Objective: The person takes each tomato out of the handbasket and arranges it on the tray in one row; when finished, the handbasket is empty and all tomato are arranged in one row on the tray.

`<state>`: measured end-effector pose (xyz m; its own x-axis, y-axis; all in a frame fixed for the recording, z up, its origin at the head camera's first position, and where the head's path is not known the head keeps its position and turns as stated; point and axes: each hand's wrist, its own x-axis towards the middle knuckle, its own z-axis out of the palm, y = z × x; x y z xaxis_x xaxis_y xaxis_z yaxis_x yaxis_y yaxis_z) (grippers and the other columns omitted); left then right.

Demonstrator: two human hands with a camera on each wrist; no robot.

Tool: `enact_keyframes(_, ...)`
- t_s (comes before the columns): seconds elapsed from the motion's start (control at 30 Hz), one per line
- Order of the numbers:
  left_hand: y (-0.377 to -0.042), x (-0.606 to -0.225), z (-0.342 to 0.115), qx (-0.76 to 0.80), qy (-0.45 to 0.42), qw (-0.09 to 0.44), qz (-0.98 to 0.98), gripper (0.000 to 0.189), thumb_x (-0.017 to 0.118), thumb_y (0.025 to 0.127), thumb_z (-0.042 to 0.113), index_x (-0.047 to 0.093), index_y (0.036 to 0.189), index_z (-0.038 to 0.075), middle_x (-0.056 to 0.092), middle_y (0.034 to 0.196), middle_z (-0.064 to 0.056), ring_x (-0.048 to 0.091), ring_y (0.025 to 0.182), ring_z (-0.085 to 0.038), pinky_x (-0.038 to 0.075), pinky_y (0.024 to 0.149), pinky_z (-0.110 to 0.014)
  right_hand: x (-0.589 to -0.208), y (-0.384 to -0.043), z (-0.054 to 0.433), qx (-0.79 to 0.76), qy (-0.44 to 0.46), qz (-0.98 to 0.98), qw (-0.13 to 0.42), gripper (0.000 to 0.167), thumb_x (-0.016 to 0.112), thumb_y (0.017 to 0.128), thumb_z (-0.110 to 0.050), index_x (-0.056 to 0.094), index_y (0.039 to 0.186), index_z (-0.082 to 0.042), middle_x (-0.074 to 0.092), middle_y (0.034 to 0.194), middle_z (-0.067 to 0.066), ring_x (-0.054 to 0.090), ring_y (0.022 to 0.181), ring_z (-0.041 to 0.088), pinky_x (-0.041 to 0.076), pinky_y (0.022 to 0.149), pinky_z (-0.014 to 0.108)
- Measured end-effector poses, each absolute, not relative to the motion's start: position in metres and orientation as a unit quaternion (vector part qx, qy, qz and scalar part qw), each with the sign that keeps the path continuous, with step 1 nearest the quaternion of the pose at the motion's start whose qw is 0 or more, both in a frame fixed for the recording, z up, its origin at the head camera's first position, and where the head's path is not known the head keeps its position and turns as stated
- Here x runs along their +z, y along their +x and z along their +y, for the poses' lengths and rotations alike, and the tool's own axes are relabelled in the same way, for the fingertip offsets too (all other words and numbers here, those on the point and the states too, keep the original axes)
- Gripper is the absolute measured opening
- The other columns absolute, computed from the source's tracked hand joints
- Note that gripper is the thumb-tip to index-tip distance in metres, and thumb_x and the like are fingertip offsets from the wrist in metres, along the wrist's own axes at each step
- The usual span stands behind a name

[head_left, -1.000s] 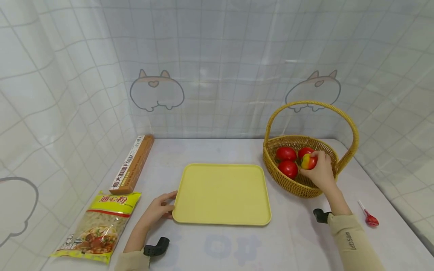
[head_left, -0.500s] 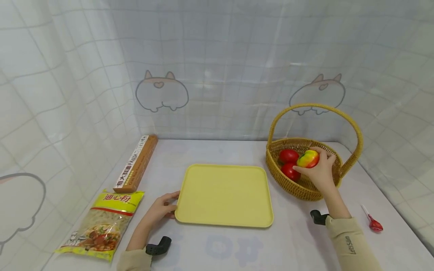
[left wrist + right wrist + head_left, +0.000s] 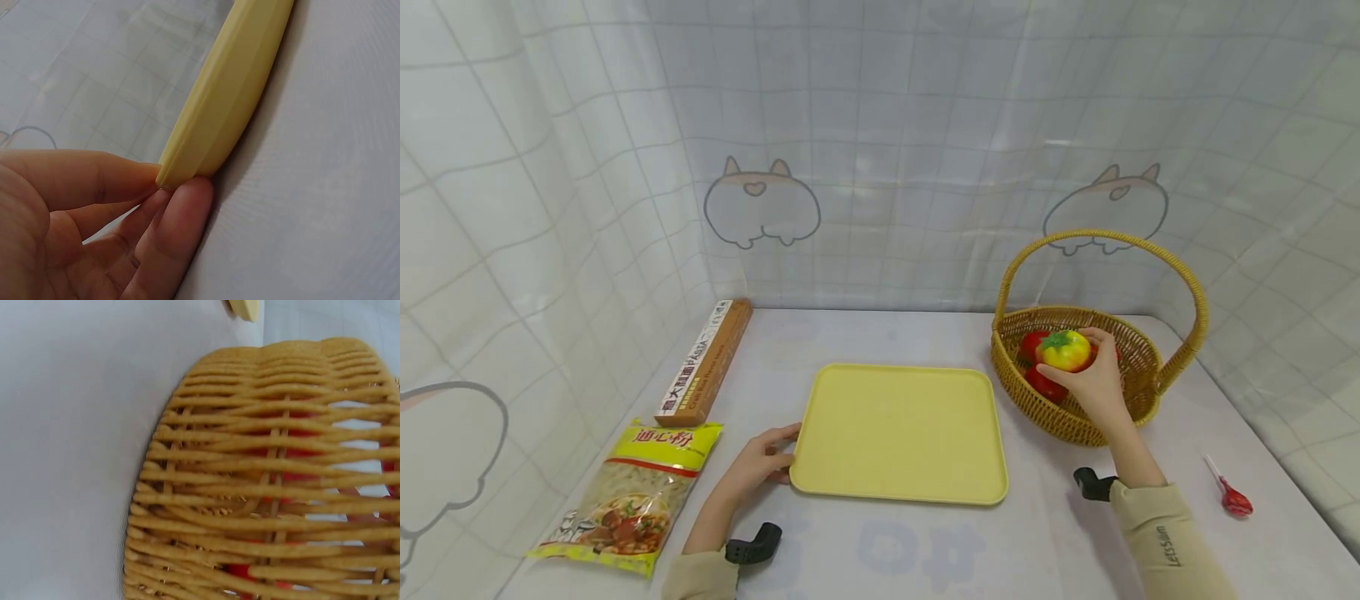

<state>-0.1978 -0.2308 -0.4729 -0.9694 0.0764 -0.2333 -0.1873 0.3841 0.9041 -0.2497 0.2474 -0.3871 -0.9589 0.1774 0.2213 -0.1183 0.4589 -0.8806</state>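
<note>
My right hand [image 3: 1101, 383] holds a yellow-and-red fruit [image 3: 1063, 352] with a green leafy top, thumb on one side and fingers on the other. From the head view it appears over the wicker basket [image 3: 1037, 406], in front of glossy red round fruits [image 3: 1043, 383] that it partly hides. The right wrist view is filled by the basket's woven side [image 3: 275, 506], with red patches showing through the gaps; the hand's grip is hidden there. At the yellow tray [image 3: 902, 433], my left hand [image 3: 758, 462] pinches the left edge; the left wrist view shows thumb and finger on its rim [image 3: 219, 106].
A brown pasta box [image 3: 707, 362] lies at the back left, with a bag of macaroni [image 3: 625, 500] in front of it. To the right is a red lollipop [image 3: 1234, 498]. The basket's tall handle [image 3: 1105, 236] arches over its opening. Gridded curtains [image 3: 887, 167] surround the table.
My right hand has raised the yellow-and-red fruit from among the red ones and moved it left. Its green top has turned into sight. The left hand stays at the tray; the head view shifted slightly.
</note>
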Motion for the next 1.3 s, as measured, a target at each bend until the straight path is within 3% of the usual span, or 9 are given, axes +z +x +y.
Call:
enact_keyframes(0.37, -0.196, -0.473, -0.23, 0.552, -0.036, 0.12, 0.824, 0.054, 0.06, 0.082, 0.008, 0.048, 0.134, 0.006, 0.045, 0.134, -0.019, 0.055, 0.08, -0.02, 0.055, 0.067, -0.031, -0.385, -0.251, 0.233, 0.546, -0.004, -0.831, 0.107, 0.088, 0.076, 0.075, -0.024, 0.012, 0.133, -0.007, 0.023, 0.138, 0.025, 0.03, 0.126, 0.038, 0.031, 0.102, 0.054)
enact_keyframes(0.53, -0.197, -0.472, -0.23, 0.554, -0.035, 0.122, 0.822, 0.054, 0.06, 0.082, 0.008, 0.048, 0.134, 0.007, 0.046, 0.134, -0.017, 0.055, 0.081, -0.02, 0.055, 0.067, -0.031, -0.385, -0.253, 0.222, 0.55, 0.017, -0.829, 0.103, 0.093, 0.077, 0.075, -0.022, 0.011, 0.139, -0.009, 0.021, 0.142, 0.023, 0.029, 0.127, 0.038, 0.031, 0.103, 0.054)
enact_keyframes(0.87, -0.198, -0.471, -0.23, 0.556, -0.019, 0.128, 0.821, 0.055, 0.06, 0.084, 0.009, 0.045, 0.136, 0.006, 0.044, 0.136, -0.019, 0.054, 0.083, -0.019, 0.055, 0.067, -0.031, -0.388, -0.259, 0.204, 0.538, 0.055, -0.834, 0.106, 0.085, 0.077, 0.074, -0.019, 0.025, 0.139, -0.004, 0.032, 0.135, 0.019, 0.038, 0.117, 0.033, 0.038, 0.095, 0.047)
enact_keyframes(1.3, -0.2, -0.472, -0.232, 0.56, -0.031, 0.134, 0.817, 0.056, 0.06, 0.083, 0.007, 0.044, 0.137, 0.005, 0.043, 0.137, -0.02, 0.055, 0.08, -0.019, 0.055, 0.068, -0.032, -0.395, -0.263, 0.163, 0.561, 0.092, -0.819, 0.082, 0.082, 0.078, 0.071, -0.011, 0.031, 0.137, -0.005, 0.026, 0.135, 0.018, 0.035, 0.116, 0.033, 0.04, 0.094, 0.046)
